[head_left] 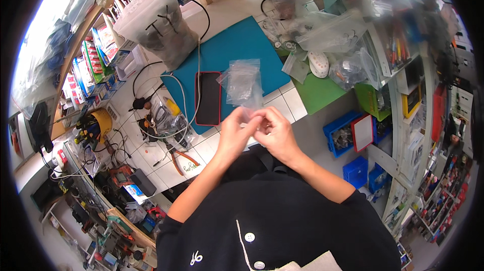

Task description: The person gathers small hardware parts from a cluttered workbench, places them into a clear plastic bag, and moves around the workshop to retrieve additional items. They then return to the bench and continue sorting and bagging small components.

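Note:
My left hand (235,134) and my right hand (275,132) meet fingertip to fingertip at the front edge of the bench. Both are closed in a pinch on a small clear plastic bag (245,113), which is blurred and partly covered by my fingers. Just beyond them, a loose pile of clear zip bags (242,82) lies on a teal mat (229,39). To the left of that pile, a phone (208,98) in a red case rests on the mat, with a pale cable running across it.
A large white tub (156,26) stands at the back left. Pliers (177,160) and tangled cables lie left of my hands. At right are a green mat (317,87), a white clog-shaped item (318,64), filled plastic bags (348,72) and blue bins (341,137) below.

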`<state>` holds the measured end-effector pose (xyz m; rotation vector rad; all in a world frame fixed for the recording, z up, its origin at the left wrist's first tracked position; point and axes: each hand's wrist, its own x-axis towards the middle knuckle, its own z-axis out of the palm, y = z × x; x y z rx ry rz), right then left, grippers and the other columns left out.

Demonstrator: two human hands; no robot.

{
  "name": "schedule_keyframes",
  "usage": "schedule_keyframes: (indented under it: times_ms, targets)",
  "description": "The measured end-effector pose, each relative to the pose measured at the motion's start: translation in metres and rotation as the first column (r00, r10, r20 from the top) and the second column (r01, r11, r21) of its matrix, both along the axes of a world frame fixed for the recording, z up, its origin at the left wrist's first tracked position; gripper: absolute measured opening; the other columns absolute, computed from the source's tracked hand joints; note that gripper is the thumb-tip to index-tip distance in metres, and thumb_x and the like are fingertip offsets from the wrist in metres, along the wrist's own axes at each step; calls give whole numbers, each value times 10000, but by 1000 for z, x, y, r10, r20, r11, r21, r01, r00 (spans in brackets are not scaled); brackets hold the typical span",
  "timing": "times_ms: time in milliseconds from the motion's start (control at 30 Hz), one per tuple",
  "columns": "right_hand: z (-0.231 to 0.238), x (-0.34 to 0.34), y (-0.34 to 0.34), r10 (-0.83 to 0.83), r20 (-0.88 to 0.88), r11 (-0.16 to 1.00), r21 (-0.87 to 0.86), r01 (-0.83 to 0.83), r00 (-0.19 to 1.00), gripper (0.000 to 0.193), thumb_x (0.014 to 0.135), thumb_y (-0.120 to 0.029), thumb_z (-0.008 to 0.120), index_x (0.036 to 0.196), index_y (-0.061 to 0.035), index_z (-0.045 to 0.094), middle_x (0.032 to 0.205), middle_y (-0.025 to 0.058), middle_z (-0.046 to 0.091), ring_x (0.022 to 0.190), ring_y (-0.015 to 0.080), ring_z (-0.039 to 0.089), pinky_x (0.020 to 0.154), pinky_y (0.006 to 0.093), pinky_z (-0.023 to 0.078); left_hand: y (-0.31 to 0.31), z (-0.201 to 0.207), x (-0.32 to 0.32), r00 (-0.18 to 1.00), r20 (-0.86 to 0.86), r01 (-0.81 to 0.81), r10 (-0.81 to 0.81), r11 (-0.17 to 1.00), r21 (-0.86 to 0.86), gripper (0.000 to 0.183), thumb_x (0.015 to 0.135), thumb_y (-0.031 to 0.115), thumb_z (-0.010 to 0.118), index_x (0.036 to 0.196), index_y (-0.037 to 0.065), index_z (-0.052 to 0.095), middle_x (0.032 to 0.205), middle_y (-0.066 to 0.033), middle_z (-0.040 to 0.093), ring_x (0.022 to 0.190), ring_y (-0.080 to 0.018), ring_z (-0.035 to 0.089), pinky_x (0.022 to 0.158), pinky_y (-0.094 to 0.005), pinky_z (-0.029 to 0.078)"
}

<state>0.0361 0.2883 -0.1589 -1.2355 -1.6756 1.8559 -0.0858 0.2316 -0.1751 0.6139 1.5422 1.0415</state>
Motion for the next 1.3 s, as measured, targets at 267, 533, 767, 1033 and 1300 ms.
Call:
schedule_keyframes:
  times_ms: [267, 533, 767, 1033, 1300]
  targets:
    - [4, -1, 0, -89, -183, 885, -466, -7, 979, 258, 795, -86, 602, 1018, 9, 515, 847, 70, 559, 739, 107, 572, 659, 233, 481, -20, 17, -18, 989, 128, -58, 69, 995, -84, 119, 801, 70, 593, 823, -46, 606, 756, -76, 630, 685, -110, 595, 614, -219, 475]
    - [22, 4, 14, 183, -75, 923, -329, -198, 980, 179, 821, -112, 566, 817, 65, 589, 741, 86, 616, 688, 114, 604, 637, 234, 497, -22, 34, -12, 964, -224, 146, -146, 989, -15, 135, 744, 73, 652, 709, -25, 566, 639, -65, 602, 581, -102, 578, 527, -223, 454]
    - [28, 9, 28, 438, -93, 869, -211, -448, 894, 126, 820, -87, 542, 752, 18, 563, 687, 61, 587, 618, 114, 582, 545, 235, 450, -34, 32, -18, 958, 287, 31, -18, 999, -39, 130, 755, 85, 650, 718, -9, 569, 647, -34, 569, 599, -78, 531, 550, -212, 431]
    - [26, 12, 16, 442, 96, 853, 264, -451, 892, 59, 715, -23, 553, 692, -1, 503, 625, 88, 506, 555, 164, 503, 518, 257, 401, -26, 41, -19, 644, -763, 184, -58, 979, 81, 137, 669, -29, 587, 783, 7, 522, 652, -82, 533, 566, -165, 547, 523, -265, 446]
    - [5, 13, 35, -195, -151, 891, -440, 111, 969, 343, 880, -202, 495, 1156, -3, 454, 1028, 93, 533, 802, 130, 524, 695, 278, 482, -1, 43, -35, 983, 145, -142, 111, 964, 225, 221, 724, -93, 414, 809, -47, 612, 724, -48, 543, 604, -93, 527, 528, -205, 411]
